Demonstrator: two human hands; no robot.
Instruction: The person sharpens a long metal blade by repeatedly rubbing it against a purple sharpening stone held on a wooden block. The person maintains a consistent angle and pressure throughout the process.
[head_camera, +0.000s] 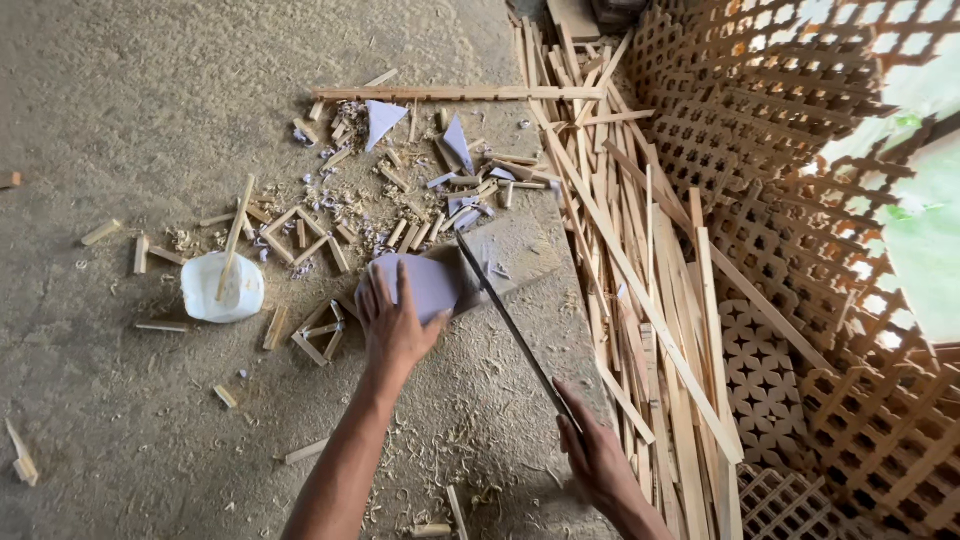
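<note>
Pale lilac sheet (425, 285) under left hand (395, 325)

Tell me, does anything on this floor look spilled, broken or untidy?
Yes. Wood shavings and short offcuts lie scattered over the floor around the white tub. Torn pale paper scraps lie among them. The long wooden strips on the right lie crossed in a loose pile.

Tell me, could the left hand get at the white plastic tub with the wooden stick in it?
Probably yes. The left hand rests on a pale grey sheet, and the white plastic tub sits to its left on the floor with only small wooden offcuts between them.
</note>
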